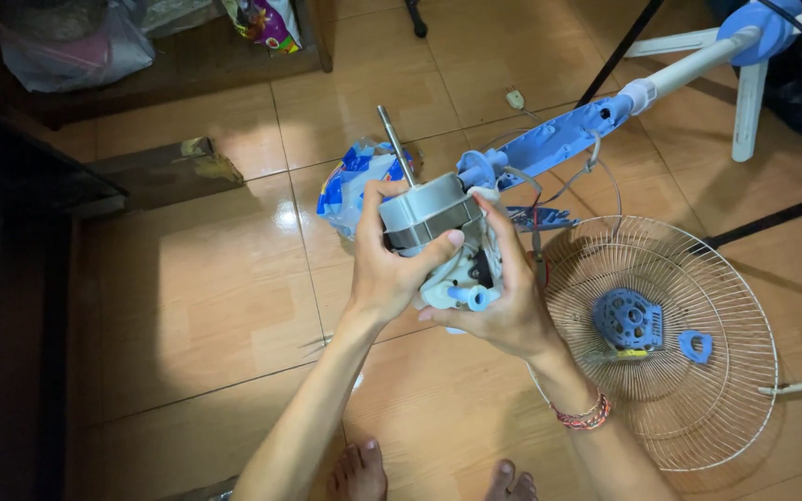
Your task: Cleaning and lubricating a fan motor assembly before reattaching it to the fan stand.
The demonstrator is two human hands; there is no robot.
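Note:
I hold a fan motor (427,215) up over the tiled floor with both hands. It is a grey metal block with a thin steel shaft (395,144) sticking up and away, and a white and blue plastic gear housing (464,283) below. My left hand (390,260) wraps the motor's left side, thumb across the front. My right hand (505,301) cups the housing from the right. The blue and white fan neck and pole (596,121) runs off to the upper right, with wires (549,195) trailing to the motor.
A round wire fan guard (698,408) lies on the floor at right, with a blue cover (627,320) and a small blue ring (695,346) on it. A blue and white plastic bag (350,186) lies behind the motor. Dark furniture stands left. My bare feet (429,478) show below.

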